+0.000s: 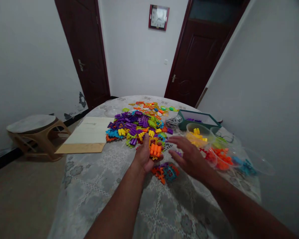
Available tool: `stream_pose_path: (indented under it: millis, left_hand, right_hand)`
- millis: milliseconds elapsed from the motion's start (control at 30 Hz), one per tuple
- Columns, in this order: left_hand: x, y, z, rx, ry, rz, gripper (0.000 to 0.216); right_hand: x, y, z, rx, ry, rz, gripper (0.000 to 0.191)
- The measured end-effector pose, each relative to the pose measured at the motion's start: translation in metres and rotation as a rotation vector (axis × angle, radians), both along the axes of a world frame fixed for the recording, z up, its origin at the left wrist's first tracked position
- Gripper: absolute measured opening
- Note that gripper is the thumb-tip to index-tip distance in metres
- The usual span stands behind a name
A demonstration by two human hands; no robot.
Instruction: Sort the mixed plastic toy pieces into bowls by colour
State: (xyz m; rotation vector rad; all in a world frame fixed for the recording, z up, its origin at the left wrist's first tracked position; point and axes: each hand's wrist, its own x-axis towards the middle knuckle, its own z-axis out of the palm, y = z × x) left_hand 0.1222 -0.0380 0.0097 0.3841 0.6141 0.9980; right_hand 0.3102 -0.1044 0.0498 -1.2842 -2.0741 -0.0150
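Note:
A big heap of coloured plastic building pieces (139,124) lies on the round table (94,186), purple, yellow, blue, green and orange mixed. My left hand (146,154) is cupped at the heap's near edge and holds an orange piece (155,150). My right hand (189,156) hovers just to the right of it, fingers stretched out and apart, holding nothing. A small cluster of orange and blue pieces (165,172) lies on the cloth below both hands.
Clear bowls stand at the right: one with yellow pieces (196,134), one with orange (220,156), one with blue (246,166). A dark green box (196,118) sits behind them. A flat cardboard sheet (89,134) lies left of the heap. A plastic stool (36,132) stands at the far left.

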Motion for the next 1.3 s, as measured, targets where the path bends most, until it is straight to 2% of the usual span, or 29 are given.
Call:
stream_pose_path:
  millis: [67, 167, 267, 400, 500, 633, 733, 867, 1067, 1300]
  left_hand:
    - [0.002, 0.0, 0.001, 0.019, -0.012, 0.016, 0.05]
    - [0.005, 0.0, 0.003, 0.004, -0.014, 0.066, 0.046]
    - [0.006, -0.001, 0.007, -0.014, 0.021, 0.086, 0.041]
    - [0.005, -0.002, 0.009, 0.002, 0.056, 0.023, 0.042]
    - [0.003, -0.001, 0.008, 0.011, 0.06, -0.038, 0.044]
    - [0.001, -0.002, 0.009, 0.022, 0.06, -0.052, 0.041]
    - [0.001, -0.004, 0.013, 0.017, 0.075, -0.046, 0.039]
    - [0.001, -0.007, 0.017, 0.012, 0.102, -0.031, 0.039]
    - [0.002, -0.006, 0.013, 0.042, 0.123, -0.028, 0.039]
    - [0.002, -0.004, 0.007, 0.067, 0.123, -0.004, 0.034]
  right_hand:
    - [-0.03, -0.009, -0.009, -0.004, -0.024, 0.046, 0.035]
    - [-0.05, -0.009, -0.022, -0.005, -0.045, 0.026, 0.032]
    - [-0.052, -0.004, -0.028, -0.007, -0.01, 0.01, 0.031]
    - [-0.043, -0.011, -0.02, 0.019, 0.114, 0.023, 0.033]
    - [-0.02, -0.024, -0.009, 0.082, 0.133, -0.08, 0.034]
    - [0.04, -0.039, -0.003, 0.16, 0.067, -0.342, 0.032]
    - [0.089, -0.048, -0.009, 0.166, 0.026, -0.513, 0.032]
    - [0.133, -0.058, -0.023, 0.155, -0.025, -0.618, 0.035]
    - [0.147, -0.058, -0.037, 0.141, -0.078, -0.637, 0.037]
    - [0.156, -0.047, -0.027, 0.187, -0.148, -0.605, 0.038]
